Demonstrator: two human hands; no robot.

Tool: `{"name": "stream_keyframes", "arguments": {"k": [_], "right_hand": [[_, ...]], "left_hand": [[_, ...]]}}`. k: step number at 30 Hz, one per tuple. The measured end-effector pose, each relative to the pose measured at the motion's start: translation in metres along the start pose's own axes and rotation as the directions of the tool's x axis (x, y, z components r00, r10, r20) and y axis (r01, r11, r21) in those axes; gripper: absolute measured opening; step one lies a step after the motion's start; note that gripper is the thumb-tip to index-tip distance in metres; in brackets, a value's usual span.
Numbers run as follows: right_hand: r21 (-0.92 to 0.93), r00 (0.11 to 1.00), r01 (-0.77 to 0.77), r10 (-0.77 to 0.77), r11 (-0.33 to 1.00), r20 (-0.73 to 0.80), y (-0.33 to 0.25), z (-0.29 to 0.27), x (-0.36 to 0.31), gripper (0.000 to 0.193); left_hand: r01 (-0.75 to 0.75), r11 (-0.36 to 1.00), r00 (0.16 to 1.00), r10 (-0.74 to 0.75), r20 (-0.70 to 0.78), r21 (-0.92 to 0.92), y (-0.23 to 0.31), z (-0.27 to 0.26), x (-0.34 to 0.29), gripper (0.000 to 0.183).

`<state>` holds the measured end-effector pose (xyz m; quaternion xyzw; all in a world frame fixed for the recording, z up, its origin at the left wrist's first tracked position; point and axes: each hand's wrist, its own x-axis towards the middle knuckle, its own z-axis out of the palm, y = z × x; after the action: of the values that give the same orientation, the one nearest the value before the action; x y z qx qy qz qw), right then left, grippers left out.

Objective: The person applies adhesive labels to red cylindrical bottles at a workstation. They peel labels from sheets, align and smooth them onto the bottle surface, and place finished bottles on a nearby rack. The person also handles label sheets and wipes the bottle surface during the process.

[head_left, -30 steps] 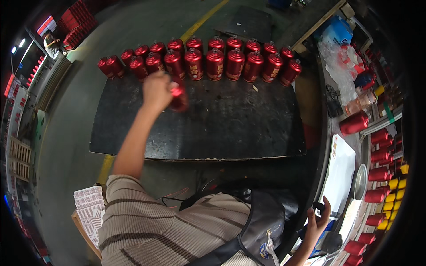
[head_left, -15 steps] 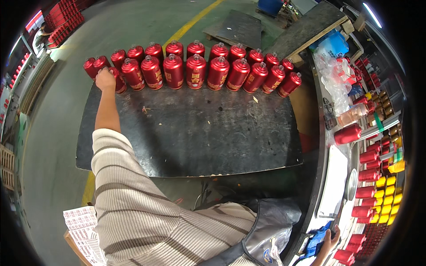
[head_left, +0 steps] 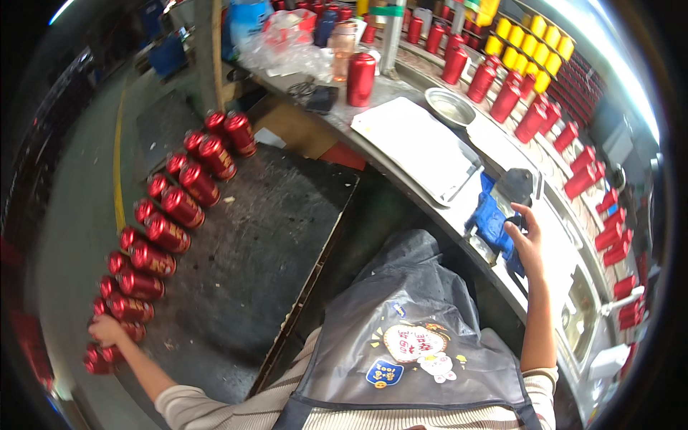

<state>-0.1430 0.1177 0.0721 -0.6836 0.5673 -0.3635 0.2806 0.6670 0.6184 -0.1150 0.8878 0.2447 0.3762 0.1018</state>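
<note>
My left hand (head_left: 107,330) closes over the neck of a red bottle (head_left: 133,331) near the lower end of a double row on the black table. Other glossy red bottles (head_left: 168,234) with clear tops and gold print stand close together there. At the right, my right hand (head_left: 529,244) is above the workbench, thumb and forefinger apart, beside a crumpled blue cloth (head_left: 490,218). A dark object (head_left: 516,188) lies on the bench just beyond its fingers. Part of a black item shows behind the fingers; contact with it is unclear.
The black table (head_left: 244,265) ends in a chipped edge beside my dark apron (head_left: 401,322). On the workbench are a white board (head_left: 416,147), a metal bowl (head_left: 450,107), a single red bottle (head_left: 360,79) and plastic bags (head_left: 279,50). More red bottles (head_left: 506,100) line the far side.
My view has swung right toward the workbench, so the table now appears at the left. My left hand stays at the row's left end; my right hand is still by the blue cloth, more fully visible.
</note>
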Motion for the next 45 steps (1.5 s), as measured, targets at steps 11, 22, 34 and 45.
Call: {"name": "stream_keyframes", "arguments": {"k": [11, 22, 34, 45], "right_hand": [[0.194, 0.979, -0.160, 0.181, 0.968, -0.098, 0.009, -0.017, -0.008, 0.045], [0.410, 0.800, -0.387, 0.522, 0.826, -0.297, 0.098, -0.053, -0.018, 0.042], [0.589, 0.970, -0.226, 0.122, 0.776, 0.212, 0.032, 0.039, 0.057, 0.105], [0.229, 0.971, -0.125, 0.166, 0.965, -0.172, 0.054, 0.025, -0.017, 0.107]], "left_hand": [[0.129, -0.170, 0.360, 0.926, -0.113, -0.977, 0.545, -0.342, -0.489, 0.079], [-0.166, 0.046, 0.397, 0.917, -0.024, -0.985, 0.658, -0.328, -0.562, 0.073], [0.752, 0.612, -0.659, 0.700, -0.274, -0.246, 0.464, -0.519, -0.564, 0.092], [0.444, 0.779, -0.887, 0.313, -0.339, -0.443, 0.371, -0.602, -0.625, 0.078]]}}
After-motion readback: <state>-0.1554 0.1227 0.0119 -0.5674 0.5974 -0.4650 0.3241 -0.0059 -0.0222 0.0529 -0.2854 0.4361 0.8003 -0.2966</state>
